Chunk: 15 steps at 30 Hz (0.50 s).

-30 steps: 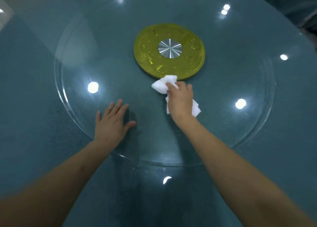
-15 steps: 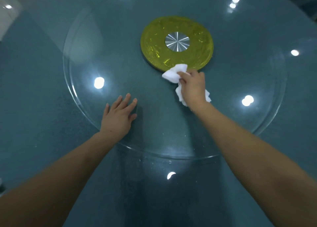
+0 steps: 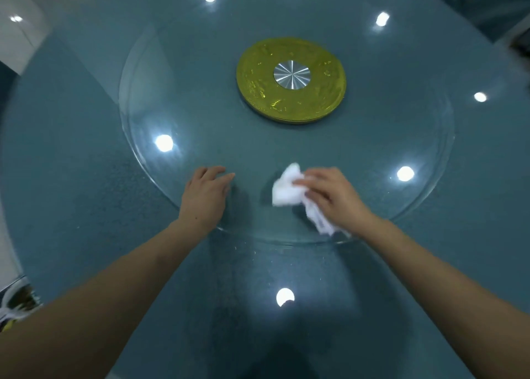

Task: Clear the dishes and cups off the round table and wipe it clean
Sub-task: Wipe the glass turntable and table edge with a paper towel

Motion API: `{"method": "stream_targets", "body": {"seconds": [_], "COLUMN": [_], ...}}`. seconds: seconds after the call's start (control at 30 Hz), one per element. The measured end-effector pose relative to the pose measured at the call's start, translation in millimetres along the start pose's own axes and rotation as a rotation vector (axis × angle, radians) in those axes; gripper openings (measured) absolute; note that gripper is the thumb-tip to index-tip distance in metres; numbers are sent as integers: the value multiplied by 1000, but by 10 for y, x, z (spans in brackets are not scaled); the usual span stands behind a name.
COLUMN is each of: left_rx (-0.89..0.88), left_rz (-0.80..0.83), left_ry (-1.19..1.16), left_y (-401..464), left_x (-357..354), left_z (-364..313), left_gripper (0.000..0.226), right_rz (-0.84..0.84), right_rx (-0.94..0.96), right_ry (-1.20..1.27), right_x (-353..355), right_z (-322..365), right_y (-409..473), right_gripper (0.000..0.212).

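Note:
A round blue-green table (image 3: 71,178) carries a clear glass turntable (image 3: 200,97) with a yellow disc (image 3: 258,91) and a metal hub (image 3: 291,74) at its centre. My right hand (image 3: 334,196) holds a crumpled white cloth (image 3: 284,190) down on the glass near the turntable's near edge. The cloth sticks out to the left of the fingers and below the palm. My left hand (image 3: 205,196) rests on the glass to the left of the cloth, its fingers slightly bent and holding nothing. No dishes or cups show on the table.
Ceiling lights reflect as bright spots across the glass. A white wall or cabinet (image 3: 17,34) stands beyond the table at the far left. Something white and yellow (image 3: 14,307) shows past the table edge at the lower left.
My right hand has drawn the cloth back from beside the yellow disc to the turntable's near edge. My left hand's fingers have bent a little; it stays in the same area.

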<state>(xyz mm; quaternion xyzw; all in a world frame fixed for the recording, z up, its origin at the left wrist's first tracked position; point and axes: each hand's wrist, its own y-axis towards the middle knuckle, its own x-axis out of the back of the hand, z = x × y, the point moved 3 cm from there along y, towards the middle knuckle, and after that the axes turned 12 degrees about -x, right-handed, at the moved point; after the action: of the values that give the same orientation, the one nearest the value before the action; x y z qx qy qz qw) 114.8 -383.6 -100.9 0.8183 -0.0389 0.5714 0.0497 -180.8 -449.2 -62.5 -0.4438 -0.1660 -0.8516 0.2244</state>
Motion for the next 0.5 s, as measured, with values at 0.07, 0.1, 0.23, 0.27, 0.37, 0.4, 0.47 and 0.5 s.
{"method": "stream_targets", "body": {"seconds": [0.07, 0.1, 0.23, 0.27, 0.37, 0.4, 0.47, 0.5], "left_rx": [-2, -11, 1, 11, 3, -1, -5, -7], "left_rz": [0, 32, 202, 226, 278, 286, 299, 303], "left_ry": [-36, -34, 21, 25, 46, 53, 56, 56], "left_y": [-129, -183, -285, -276, -246, -245, -249, -244], "left_x": [-43, -72, -195, -215, -225, -224, -204, -186], "left_z": [-91, -115, -134, -126, -88, -61, -24, -24], "left_gripper": [35, 38, 52, 54, 57, 56, 54, 53], "right_rz": [-103, -105, -91, -75, 116, 187, 271, 269], "right_rx": [-163, -231, -266, -239, -131, -118, -161, -214], "right_ry": [-33, -24, 1, 24, 90, 123, 181, 203], "right_x": [17, -41, -419, -471, -498, -456, -301, -203], "right_z": [-131, -141, 66, 150, 370, 395, 354, 303], "right_y": [330, 416, 120, -62, -612, -740, -887, -921], "right_gripper": [29, 29, 25, 26, 27, 26, 27, 28]}}
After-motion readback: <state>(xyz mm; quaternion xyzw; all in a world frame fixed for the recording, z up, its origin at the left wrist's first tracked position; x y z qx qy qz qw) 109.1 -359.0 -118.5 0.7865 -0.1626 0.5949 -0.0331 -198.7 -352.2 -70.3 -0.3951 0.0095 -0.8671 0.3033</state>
